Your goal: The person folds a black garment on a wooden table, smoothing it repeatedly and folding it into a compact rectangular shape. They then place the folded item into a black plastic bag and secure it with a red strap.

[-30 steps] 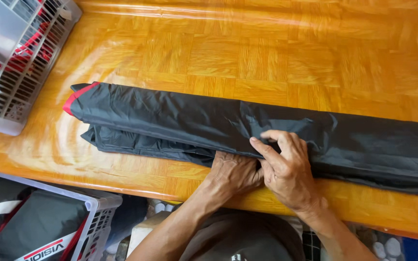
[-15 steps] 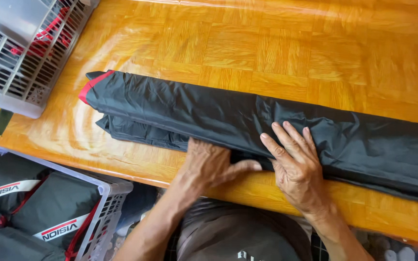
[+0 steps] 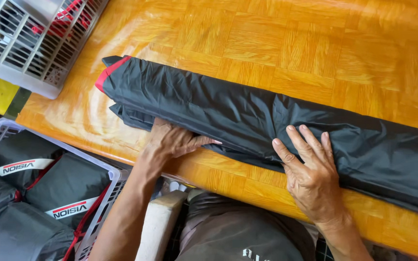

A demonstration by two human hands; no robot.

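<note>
Lying lengthwise across the orange wooden worktop [image 3: 276,43], the folded black fabric [image 3: 247,116] showed a red strip at its left end. The left hand [image 3: 170,141] rested at the fabric's near edge, fingers slightly curled, gripping nothing visible. The right hand [image 3: 310,169] pressed flat and open on top of it. A grey basket [image 3: 30,48] stood at the worktop's corner; a white crate [image 3: 105,203] of black bundles sat below.
</note>
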